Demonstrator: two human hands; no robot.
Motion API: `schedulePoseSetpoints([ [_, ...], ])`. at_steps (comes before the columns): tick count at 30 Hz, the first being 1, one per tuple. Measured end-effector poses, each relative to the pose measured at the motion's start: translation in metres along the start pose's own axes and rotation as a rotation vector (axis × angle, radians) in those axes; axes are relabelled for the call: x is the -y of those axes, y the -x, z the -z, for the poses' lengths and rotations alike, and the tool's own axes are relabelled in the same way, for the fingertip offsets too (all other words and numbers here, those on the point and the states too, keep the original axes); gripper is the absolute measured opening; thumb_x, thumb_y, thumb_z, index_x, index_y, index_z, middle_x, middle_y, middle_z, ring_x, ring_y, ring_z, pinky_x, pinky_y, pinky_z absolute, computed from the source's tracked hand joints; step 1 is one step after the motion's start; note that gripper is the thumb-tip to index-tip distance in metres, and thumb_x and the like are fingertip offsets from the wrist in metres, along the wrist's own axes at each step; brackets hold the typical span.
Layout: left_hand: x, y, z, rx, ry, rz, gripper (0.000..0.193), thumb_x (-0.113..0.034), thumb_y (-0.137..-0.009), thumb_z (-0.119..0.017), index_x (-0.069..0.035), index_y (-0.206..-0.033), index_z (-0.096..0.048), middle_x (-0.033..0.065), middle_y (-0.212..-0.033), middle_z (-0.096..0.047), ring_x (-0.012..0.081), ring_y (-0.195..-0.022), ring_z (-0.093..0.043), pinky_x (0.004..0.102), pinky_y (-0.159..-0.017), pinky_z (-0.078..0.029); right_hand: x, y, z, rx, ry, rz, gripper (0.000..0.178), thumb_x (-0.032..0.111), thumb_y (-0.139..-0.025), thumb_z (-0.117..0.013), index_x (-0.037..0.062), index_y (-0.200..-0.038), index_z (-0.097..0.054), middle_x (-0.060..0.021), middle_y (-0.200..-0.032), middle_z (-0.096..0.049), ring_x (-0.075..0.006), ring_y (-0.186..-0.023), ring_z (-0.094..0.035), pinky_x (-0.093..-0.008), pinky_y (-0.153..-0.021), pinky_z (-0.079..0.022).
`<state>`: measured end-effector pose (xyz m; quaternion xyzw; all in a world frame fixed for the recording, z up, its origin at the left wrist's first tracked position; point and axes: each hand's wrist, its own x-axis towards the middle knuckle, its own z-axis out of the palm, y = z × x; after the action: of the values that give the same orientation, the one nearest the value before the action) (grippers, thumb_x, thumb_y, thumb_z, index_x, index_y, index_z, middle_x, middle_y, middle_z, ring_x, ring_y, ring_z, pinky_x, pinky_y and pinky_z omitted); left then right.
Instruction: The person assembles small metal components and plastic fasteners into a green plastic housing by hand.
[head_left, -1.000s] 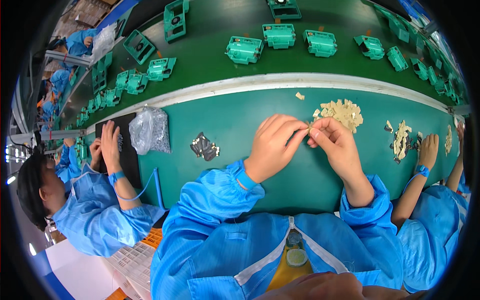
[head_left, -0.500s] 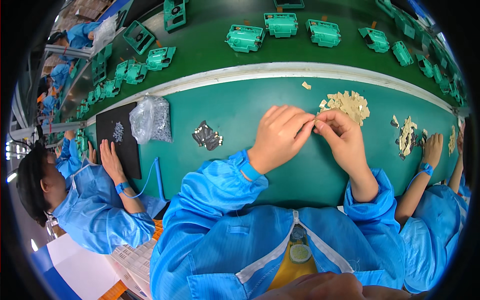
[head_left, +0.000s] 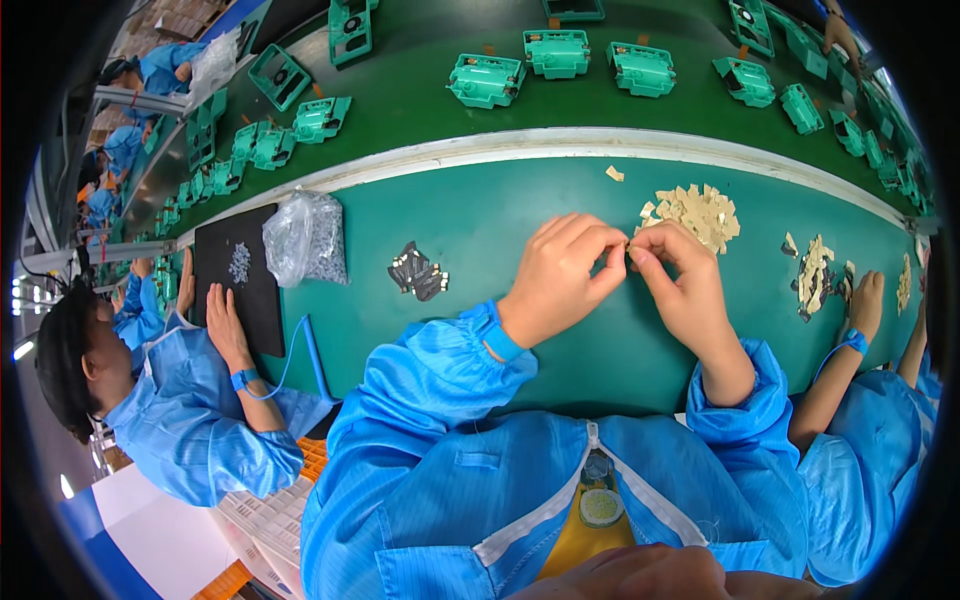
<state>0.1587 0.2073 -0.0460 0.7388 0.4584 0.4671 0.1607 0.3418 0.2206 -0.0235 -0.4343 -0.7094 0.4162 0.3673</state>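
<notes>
Head view: just right of the frame's centre, the left hand [head_left: 562, 275] and right hand [head_left: 688, 290] meet in narrow fingertip pinches on a small piece [head_left: 628, 249], too tiny to identify surely. A cream-coloured heap [head_left: 705, 218] lies beyond, upper right of centre; a black cluster [head_left: 417, 272] lies left of centre, and green housings [head_left: 485, 80] line the top.

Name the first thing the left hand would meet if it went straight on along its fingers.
Apart from a tiny piece seemingly pinched between them, the left hand would likely meet the right hand first; exact depth is unclear.
</notes>
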Motion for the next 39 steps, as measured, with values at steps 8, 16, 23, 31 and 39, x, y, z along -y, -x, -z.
schedulePoseSetpoints([
  [8, 0.001, -0.003, 0.005, -0.032, 0.294, 0.356, 0.007, -0.001, -0.086, -0.069, 0.002, -0.092, -0.068, 0.0084, -0.083, -0.067, 0.0156, -0.074, -0.063, 0.0286, -0.067, -0.051, -0.009, -0.006, 0.019, 0.092, -0.495, -0.384, 0.008, 0.006, -0.097, -0.062, 0.0005, -0.104, -0.062, -0.002, -0.091, -0.065, -0.012, -0.08, -0.064, -0.0261, -0.074, -0.051],
  [16, -0.004, -0.034, -0.033, 0.042, -0.1, 0.003, 0.006, -0.011, -0.088, -0.071, -0.006, -0.088, -0.07, 0.0028, -0.08, -0.063, 0.0211, -0.075, -0.06, 0.0358, -0.076, -0.042, -0.017, -0.028, 0.073, -0.25, -0.662, -0.26, 0.01, 0.007, -0.097, -0.063, -0.0001, -0.104, -0.064, -0.0032, -0.087, -0.066, -0.0109, -0.082, -0.063, -0.0253, -0.077, -0.049],
  [23, -0.008, -0.045, -0.052, 0.068, -0.26, -0.147, 0.005, -0.016, -0.084, -0.076, -0.014, -0.083, -0.071, -0.0041, -0.083, -0.062, 0.017, -0.079, -0.057, 0.0388, -0.076, -0.03, -0.024, -0.024, 0.074, -0.353, -0.667, -0.255, 0.015, 0.006, -0.096, -0.065, -0.001, -0.109, -0.069, -0.0037, -0.092, -0.069, -0.0094, -0.082, -0.063, -0.0241, -0.077, -0.05],
  [31, -0.016, -0.057, -0.056, 0.05, -0.26, -0.134, 0.007, -0.013, -0.082, -0.076, -0.014, -0.084, -0.07, -0.0032, -0.082, -0.062, 0.0171, -0.079, -0.058, 0.0384, -0.075, -0.029, -0.017, -0.03, 0.078, -0.283, -0.615, -0.278, 0.016, 0.005, -0.095, -0.065, -0.0014, -0.108, -0.071, -0.0033, -0.089, -0.069, -0.0079, -0.082, -0.062, -0.0229, -0.076, -0.051],
  [39, -0.014, -0.054, -0.047, 0.062, -0.067, 0.035, 0.01, -0.01, -0.082, -0.074, -0.011, -0.091, -0.069, 0.0016, -0.092, -0.066, 0.0209, -0.081, -0.06, 0.0364, -0.073, -0.04, -0.023, -0.023, 0.074, -0.227, -0.45, -0.244, 0.017, 0.004, -0.094, -0.066, -0.0031, -0.108, -0.072, -0.0031, -0.093, -0.066, -0.0091, -0.083, -0.062, -0.0235, -0.076, -0.05],
])
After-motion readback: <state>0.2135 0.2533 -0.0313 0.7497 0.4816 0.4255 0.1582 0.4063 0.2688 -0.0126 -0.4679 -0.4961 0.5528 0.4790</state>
